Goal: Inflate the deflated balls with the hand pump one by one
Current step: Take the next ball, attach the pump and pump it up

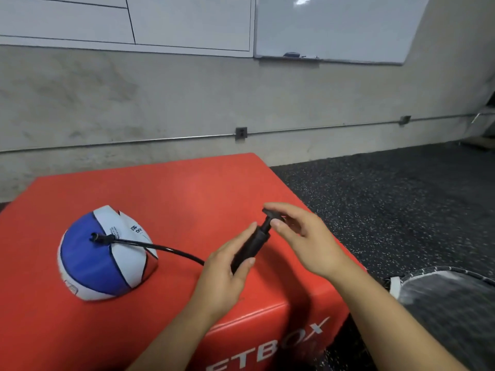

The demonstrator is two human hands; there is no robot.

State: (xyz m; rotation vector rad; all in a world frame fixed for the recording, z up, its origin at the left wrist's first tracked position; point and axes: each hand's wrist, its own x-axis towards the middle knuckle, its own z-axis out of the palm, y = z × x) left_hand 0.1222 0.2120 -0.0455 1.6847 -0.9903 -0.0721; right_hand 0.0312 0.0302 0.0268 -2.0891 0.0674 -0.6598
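Observation:
A half-collapsed blue, white and red ball (104,257) lies on the left of a red padded box (187,194). A black hose (166,247) runs from the needle fitting in the ball's top to a black hand pump (253,243). My left hand (227,266) grips the pump's barrel, which tilts up to the right. My right hand (302,236) holds the T-handle at the pump's top between thumb and fingers. The handle sits close to the barrel, with little of the rod showing.
The red box's right edge drops to a dark speckled rubber floor (388,199). A concrete wall (187,103) with a conduit runs behind, and a whiteboard (334,28) hangs above. My knee in grey fabric (450,303) shows at the lower right.

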